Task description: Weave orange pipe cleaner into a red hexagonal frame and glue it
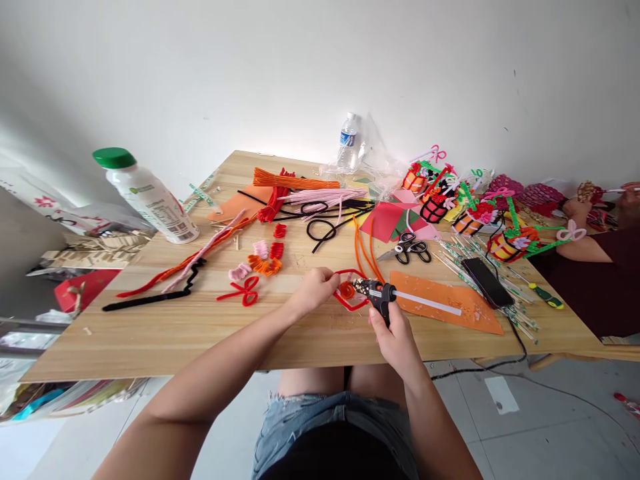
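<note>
My right hand [393,331] is wrapped round the grip of a black hot glue gun [379,297], with a long pale glue stick [429,303] poking out of its back. The gun's nozzle end lies over a red pipe cleaner [351,308] bent into a loop. My left hand [315,291] pinches that loop at its left side. Inside the loop sits a coiled orange piece [346,290], partly hidden by the gun. Left of my left hand, a red pipe-cleaner bow [245,291] rests on the table, near a curled orange pipe cleaner [265,265].
Scissors [407,250], an orange sheet [450,310] and a phone [487,283] lie to the right. Finished pipe-cleaner baskets [470,220] stand behind them. A white bottle [150,197] stands at left, a water bottle [347,143] at the back. Another person's arm [583,247] is at far right.
</note>
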Available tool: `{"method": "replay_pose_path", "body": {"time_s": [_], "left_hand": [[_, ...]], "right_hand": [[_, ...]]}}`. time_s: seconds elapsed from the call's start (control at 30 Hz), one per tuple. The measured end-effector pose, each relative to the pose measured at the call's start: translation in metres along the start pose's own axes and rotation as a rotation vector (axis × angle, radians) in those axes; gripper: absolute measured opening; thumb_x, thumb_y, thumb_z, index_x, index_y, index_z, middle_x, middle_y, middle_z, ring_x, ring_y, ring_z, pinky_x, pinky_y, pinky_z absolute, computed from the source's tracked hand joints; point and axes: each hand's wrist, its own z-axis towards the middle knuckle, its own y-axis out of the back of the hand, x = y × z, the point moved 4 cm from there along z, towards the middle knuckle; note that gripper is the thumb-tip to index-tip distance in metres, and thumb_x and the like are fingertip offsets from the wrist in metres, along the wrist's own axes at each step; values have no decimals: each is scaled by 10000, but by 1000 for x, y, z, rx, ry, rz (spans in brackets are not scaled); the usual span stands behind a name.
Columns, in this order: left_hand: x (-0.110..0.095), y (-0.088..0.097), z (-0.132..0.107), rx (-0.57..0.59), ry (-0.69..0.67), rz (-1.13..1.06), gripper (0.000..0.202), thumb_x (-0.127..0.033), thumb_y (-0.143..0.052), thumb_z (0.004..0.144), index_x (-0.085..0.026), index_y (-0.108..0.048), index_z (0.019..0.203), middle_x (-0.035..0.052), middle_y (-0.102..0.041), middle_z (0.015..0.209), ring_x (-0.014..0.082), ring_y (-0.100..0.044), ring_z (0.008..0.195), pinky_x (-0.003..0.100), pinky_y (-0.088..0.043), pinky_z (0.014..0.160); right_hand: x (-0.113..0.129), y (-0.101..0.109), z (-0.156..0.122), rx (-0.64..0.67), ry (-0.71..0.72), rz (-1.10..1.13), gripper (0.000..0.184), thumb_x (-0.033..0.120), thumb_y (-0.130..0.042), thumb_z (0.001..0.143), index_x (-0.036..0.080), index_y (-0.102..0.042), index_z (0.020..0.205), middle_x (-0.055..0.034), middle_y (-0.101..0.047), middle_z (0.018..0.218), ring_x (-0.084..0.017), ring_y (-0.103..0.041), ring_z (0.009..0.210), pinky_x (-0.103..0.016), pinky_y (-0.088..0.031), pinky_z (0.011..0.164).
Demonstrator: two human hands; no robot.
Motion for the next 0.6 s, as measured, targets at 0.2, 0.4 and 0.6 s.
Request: {"method": "replay_pose_path", "body": {"time_s": [0.2,0.4,0.6], "left_hand": [[1,0,0,2,-15,24,310,-346,-420,765,-151,-600,603,-6,-553,561,133,-476,555,266,-365,560],[1,0,0,2,-41,36,311,-350,-429,773,-148,-607,617,8,-580,587,143,-506,588,269,-372,569],[1,0,0,13,-76,87,303,-332,-428,784,-149,-604,618,28,-605,652,149,-531,619,273,-380,582]], "right_hand": [[1,0,1,0,4,2,410,391,-463,892,191,-548,1240,-67,-670,782,-214,-630,711,-321,-511,621],[1,-1,1,-8,-1,-2,421,394,-472,886,192,-549,1247,-67,-668,800,-217,-628,715,-323,-509,622],[2,0,2,-27,21,-27,413,378,-464,891,186,-541,1248,-80,-674,823,-233,-628,754,-343,-512,646]]}}
